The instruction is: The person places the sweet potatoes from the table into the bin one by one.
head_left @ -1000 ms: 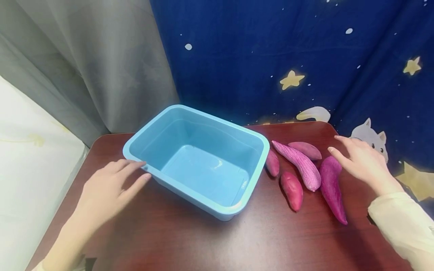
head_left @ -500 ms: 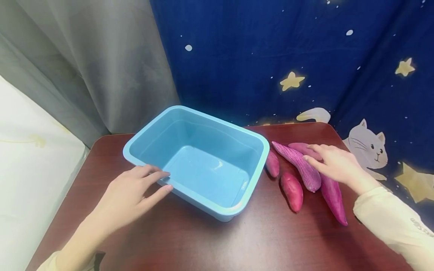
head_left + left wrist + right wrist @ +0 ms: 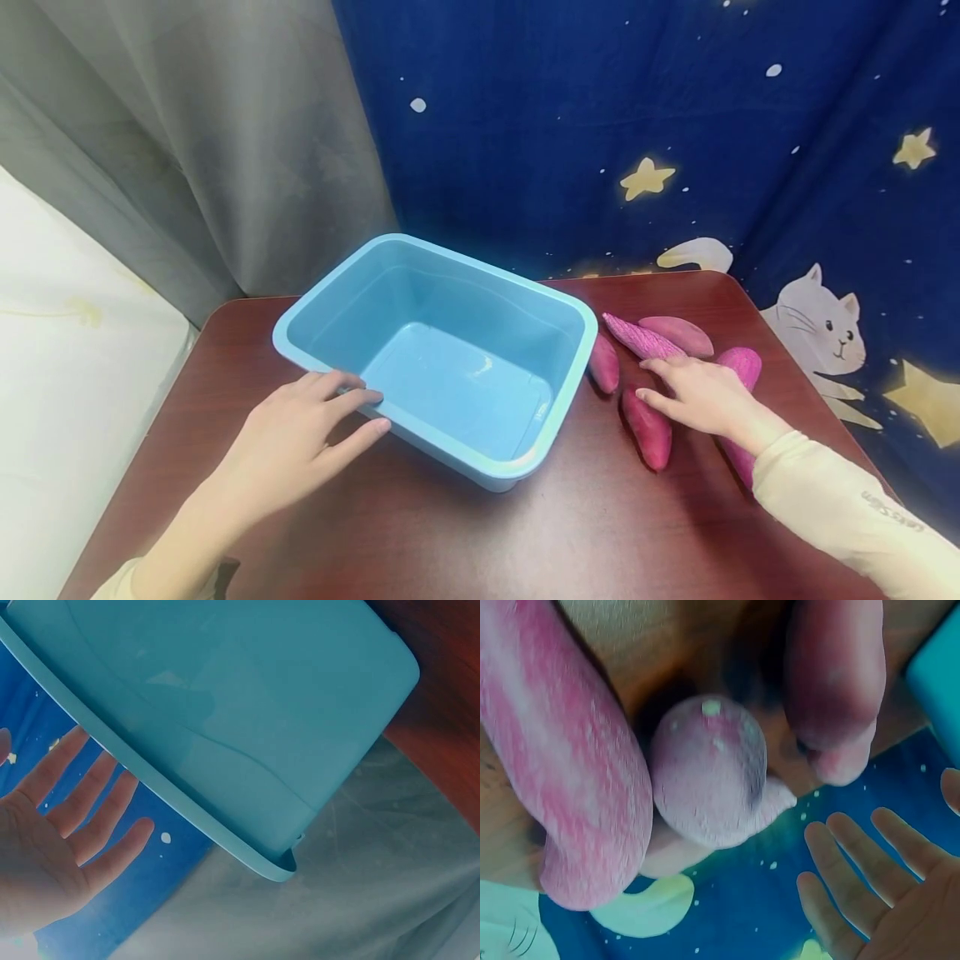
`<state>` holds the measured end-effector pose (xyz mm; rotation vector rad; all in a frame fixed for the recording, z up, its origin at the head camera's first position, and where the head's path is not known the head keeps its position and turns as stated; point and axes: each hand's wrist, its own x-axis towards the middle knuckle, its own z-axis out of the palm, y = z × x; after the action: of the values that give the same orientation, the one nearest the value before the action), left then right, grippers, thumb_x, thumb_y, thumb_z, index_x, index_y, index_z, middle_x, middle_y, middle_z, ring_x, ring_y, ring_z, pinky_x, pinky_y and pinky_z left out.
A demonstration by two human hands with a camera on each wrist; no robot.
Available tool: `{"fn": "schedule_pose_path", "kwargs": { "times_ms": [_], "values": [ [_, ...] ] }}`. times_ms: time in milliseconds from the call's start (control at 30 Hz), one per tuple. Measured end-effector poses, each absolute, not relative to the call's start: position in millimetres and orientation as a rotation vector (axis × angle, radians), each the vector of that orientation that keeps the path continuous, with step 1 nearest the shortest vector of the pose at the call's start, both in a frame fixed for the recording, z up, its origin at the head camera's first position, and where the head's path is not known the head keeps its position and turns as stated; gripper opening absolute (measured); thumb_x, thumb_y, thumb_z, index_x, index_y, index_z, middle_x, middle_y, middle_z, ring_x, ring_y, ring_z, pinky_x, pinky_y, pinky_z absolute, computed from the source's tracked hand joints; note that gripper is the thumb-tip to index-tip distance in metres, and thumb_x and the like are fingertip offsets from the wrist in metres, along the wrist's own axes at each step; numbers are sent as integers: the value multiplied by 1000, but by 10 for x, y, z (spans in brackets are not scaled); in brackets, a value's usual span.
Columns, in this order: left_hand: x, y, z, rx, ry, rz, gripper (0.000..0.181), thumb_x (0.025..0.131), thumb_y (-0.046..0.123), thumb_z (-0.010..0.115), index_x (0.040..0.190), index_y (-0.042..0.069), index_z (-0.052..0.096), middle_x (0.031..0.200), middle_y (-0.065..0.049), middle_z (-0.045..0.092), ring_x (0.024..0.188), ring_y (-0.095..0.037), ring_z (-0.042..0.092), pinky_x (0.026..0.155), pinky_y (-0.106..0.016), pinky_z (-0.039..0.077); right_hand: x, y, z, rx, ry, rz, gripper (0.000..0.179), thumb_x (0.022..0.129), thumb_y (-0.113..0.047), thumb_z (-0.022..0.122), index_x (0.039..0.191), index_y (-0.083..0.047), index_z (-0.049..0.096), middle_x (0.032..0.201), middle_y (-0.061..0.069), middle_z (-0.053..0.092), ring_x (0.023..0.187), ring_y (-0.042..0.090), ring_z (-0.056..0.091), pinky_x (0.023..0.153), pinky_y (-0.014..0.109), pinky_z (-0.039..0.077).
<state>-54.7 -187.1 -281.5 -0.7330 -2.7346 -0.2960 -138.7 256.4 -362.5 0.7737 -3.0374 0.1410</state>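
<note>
My left hand (image 3: 296,429) has its fingertips at the near rim of a light blue plastic tub (image 3: 576,375); the left wrist view shows its fingers (image 3: 101,814) spread against the rim. My right hand (image 3: 705,396) hovers among several purple-pink sweet potatoes, fingers relaxed, nothing gripped. Under its fingers lies a long streaked sweet potato (image 3: 637,333), partly hidden. A redder sweet potato (image 3: 648,437) sits just in front of the thumb. To the right, a large curved sweet potato (image 3: 741,367) is half covered by the wrist; the right wrist view shows it large at left (image 3: 585,765).
Another sweet potato (image 3: 678,333) lies behind the streaked one, and a small one (image 3: 603,365) lies against the tub's right side. All rest on a dark red-brown table (image 3: 585,533). Grey (image 3: 277,142) and starry blue curtains (image 3: 525,142) hang behind it.
My right hand has come in from the right edge, leftward and down over the sweet potatoes. My left hand has slid right along the tub's near rim. Tub and sweet potatoes stay put.
</note>
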Motion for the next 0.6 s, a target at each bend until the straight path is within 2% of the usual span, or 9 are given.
{"fn": "schedule_pose_path", "kwargs": {
  "times_ms": [100,600],
  "values": [
    [-542,-1868,-2810,-729,-2735,-290,29,80,42,58,95,18,67,92,5,55,85,-16,53,70,-37,42,-1363,2531,-3684,759,-3060,145,52,78,-44,61,115,-7,57,106,13,58,99,32,53,68,49,46],
    [-542,-1869,-2805,-731,-2734,-285,29,80,42,58,95,19,67,92,5,55,83,-16,53,70,-37,42,-1275,2459,-3870,749,-3055,118,55,71,-42,69,111,-5,58,93,12,59,86,32,57,67,48,47]
  ]
}}
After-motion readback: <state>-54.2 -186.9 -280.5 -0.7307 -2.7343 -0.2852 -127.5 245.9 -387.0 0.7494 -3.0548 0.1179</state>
